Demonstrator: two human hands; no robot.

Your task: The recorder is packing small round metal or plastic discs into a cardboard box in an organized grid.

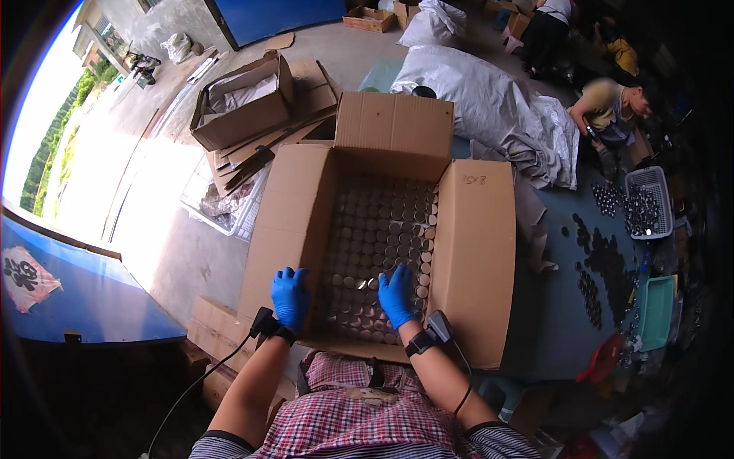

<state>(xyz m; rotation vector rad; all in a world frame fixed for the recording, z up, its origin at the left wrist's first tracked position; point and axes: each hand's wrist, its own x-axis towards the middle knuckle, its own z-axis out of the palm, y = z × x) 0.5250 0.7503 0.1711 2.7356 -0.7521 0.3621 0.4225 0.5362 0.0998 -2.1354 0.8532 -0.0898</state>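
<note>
A large open cardboard box stands in front of me, its flaps folded outward. Inside lie many round metallic discs or lids in close rows. A few bright ones near the middle look tilted. My left hand, in a blue glove, is at the box's left side, fingers loosely bent and apart, with nothing visible in them. My right hand, also gloved in blue, hovers over or touches the discs at the right of the layer. Its thumb and fingers are apart; a disc under the fingertips may be hidden.
Flattened cardboard and a smaller open box are piled at the far left over a white crate. White sacks lie behind. On the right are dark round parts, a grey basket, a green tray and a crouching person.
</note>
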